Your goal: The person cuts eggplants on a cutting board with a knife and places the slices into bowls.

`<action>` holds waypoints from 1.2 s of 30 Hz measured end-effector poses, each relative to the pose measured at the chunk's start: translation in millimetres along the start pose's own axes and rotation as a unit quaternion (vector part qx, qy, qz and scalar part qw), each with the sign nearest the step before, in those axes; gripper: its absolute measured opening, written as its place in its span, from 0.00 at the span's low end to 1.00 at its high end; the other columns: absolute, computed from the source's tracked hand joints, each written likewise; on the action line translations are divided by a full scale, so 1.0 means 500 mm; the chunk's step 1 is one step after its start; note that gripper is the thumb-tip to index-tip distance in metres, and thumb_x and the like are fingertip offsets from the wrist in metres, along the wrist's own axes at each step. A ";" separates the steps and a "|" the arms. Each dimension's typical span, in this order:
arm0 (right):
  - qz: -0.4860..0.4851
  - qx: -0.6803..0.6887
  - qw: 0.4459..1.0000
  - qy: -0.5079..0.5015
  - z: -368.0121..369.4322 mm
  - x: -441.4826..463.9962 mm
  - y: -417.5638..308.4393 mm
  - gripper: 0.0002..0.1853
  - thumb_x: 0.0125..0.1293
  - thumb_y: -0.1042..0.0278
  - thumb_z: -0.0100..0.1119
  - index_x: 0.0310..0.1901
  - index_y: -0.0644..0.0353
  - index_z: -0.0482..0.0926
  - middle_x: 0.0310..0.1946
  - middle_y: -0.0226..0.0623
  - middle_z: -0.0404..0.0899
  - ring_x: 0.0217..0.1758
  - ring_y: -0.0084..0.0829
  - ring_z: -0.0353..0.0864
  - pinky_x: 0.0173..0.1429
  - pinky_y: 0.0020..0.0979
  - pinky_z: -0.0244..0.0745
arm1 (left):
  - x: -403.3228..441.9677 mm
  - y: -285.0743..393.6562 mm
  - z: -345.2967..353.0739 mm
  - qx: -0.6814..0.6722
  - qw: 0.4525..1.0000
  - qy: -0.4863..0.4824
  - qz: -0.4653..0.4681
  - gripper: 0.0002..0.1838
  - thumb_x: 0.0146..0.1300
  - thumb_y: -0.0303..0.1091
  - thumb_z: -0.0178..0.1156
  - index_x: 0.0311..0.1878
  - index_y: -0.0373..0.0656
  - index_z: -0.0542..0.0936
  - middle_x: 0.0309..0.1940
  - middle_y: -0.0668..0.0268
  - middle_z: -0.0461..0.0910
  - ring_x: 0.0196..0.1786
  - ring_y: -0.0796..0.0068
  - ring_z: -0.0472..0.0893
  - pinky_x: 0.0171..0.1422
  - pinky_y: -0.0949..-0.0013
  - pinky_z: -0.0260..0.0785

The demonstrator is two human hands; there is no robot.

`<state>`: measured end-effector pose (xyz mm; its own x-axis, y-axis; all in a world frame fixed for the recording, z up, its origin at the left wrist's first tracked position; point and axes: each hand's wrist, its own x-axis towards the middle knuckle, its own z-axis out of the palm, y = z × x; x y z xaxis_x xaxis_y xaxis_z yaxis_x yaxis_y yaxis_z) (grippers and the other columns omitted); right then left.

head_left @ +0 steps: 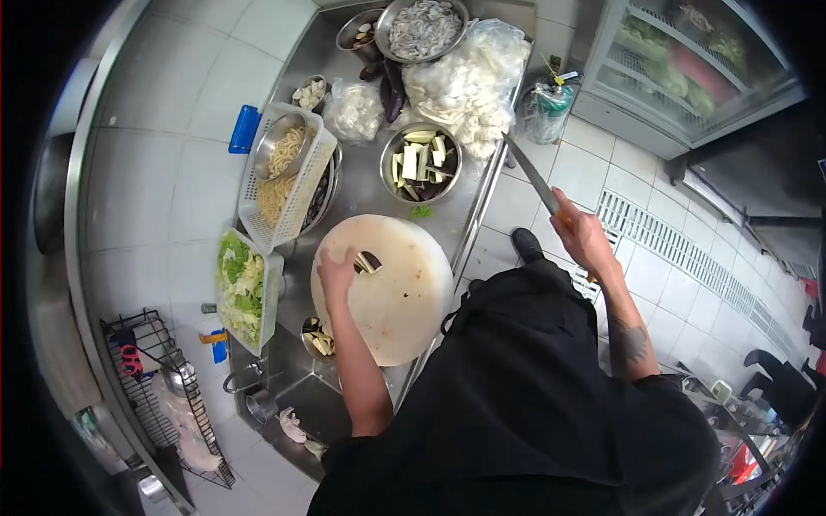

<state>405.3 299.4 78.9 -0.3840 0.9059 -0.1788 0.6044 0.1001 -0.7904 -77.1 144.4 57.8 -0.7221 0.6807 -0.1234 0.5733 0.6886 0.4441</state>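
My right hand (pixel 585 234) is wrapped round the orange handle of a long knife (pixel 532 174). It is held out to the right of the counter, with the blade pointing up and left. My left hand (pixel 337 273) is over the left part of the round white chopping board (pixel 396 297), fingers apart. Just beside its fingertips lie a few eggplant pieces (pixel 368 261) with dark skin and pale flesh. Above the board stands a metal bowl of cut eggplant (pixel 421 162). A smaller bowl of eggplant pieces (pixel 319 339) sits at the board's lower left, partly behind my left forearm.
White baskets hold noodles (pixel 280 199) and lettuce (pixel 243 288) on the left. Whole eggplants (pixel 393 91), bagged pale food (pixel 469 82) and a colander (pixel 423 30) fill the back. A sink (pixel 284 447) lies lower left. A glass-door fridge (pixel 680 64) stands upper right.
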 end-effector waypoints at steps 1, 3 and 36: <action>-0.016 -0.007 1.000 0.005 0.008 0.006 0.011 0.30 0.69 0.70 0.61 0.73 0.55 0.68 0.35 0.57 0.84 0.39 0.61 0.84 0.46 0.49 0.77 | -0.051 0.053 -0.005 -0.020 0.992 -0.030 -0.123 0.43 0.59 0.53 0.72 0.70 0.35 0.69 0.62 0.43 0.77 0.62 0.50 0.80 0.58 0.56 0.78; -0.040 -0.017 0.999 0.000 0.015 0.016 0.013 0.30 0.69 0.69 0.61 0.72 0.56 0.68 0.35 0.57 0.84 0.39 0.60 0.84 0.46 0.48 0.77 | -0.087 0.060 0.010 -0.046 0.964 -0.054 -0.256 0.47 0.57 0.56 0.72 0.73 0.36 0.66 0.63 0.41 0.76 0.65 0.47 0.77 0.63 0.55 0.75; -0.004 -0.037 0.999 0.019 -0.029 0.049 0.014 0.28 0.70 0.70 0.61 0.72 0.57 0.70 0.37 0.58 0.84 0.41 0.58 0.85 0.47 0.45 0.78 | 0.175 0.315 0.031 -0.041 0.988 -0.127 0.076 0.09 0.60 0.36 0.66 0.38 0.40 0.84 0.30 0.62 0.86 0.34 0.69 0.85 0.38 0.63 0.77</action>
<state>410.2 328.0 77.3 -0.3623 0.9200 -0.1495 0.6521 0.1355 -0.7459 -43.9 316.4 103.0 -0.5043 0.8223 -0.2634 0.6263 0.5584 0.5440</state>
